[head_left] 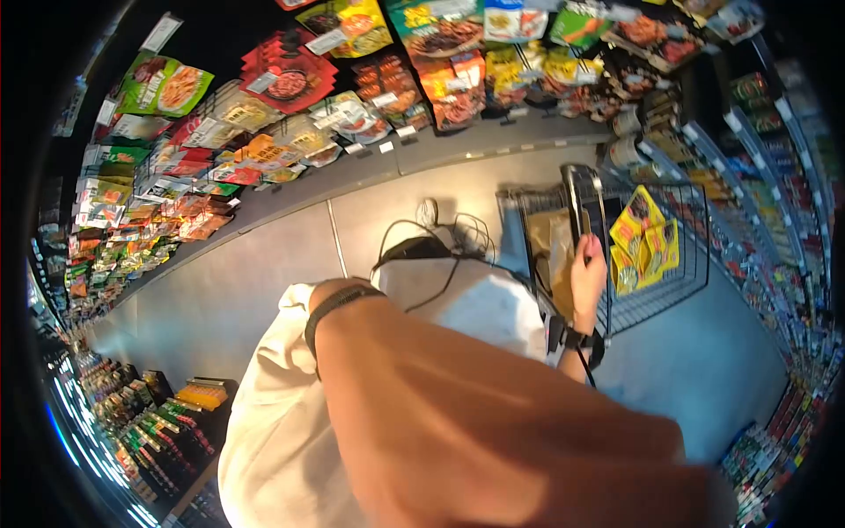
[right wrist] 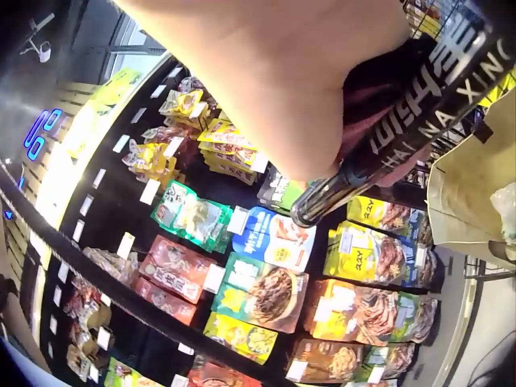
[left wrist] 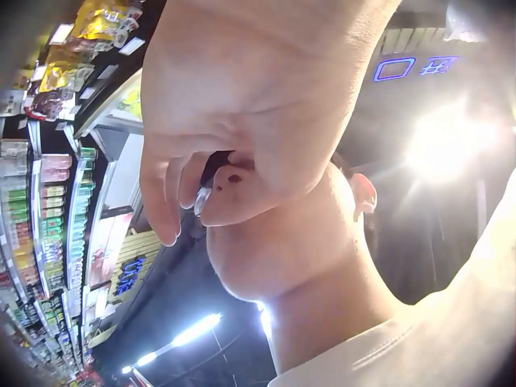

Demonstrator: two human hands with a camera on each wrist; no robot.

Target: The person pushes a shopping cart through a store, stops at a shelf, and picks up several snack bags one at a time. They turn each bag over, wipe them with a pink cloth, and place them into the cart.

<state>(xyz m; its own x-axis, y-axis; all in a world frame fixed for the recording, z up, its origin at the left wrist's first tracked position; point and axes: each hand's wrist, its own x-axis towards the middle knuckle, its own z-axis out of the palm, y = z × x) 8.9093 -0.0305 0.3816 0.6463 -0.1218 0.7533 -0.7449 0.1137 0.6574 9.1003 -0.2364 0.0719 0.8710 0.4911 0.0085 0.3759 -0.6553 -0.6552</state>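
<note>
My right hand (head_left: 588,277) is curled round the black handle (head_left: 574,201) of a wire cart (head_left: 660,310); the right wrist view shows the hand (right wrist: 282,81) on the handle (right wrist: 439,101), which bears white lettering. Yellow packets (head_left: 647,242) lie in the cart beside a brown paper bag (head_left: 550,251). In the left wrist view my left hand (left wrist: 242,105) is raised in front of the face, with its fingers hanging relaxed and no held thing visible. The head view shows a bare arm across the foreground, but no left hand.
Shelves of colourful food packets (head_left: 290,84) curve round the top and left, and more packed shelves (head_left: 748,176) stand at the right. A cable (head_left: 475,233) loops above the pale clothing. Grey floor (head_left: 264,255) runs between shelves and body.
</note>
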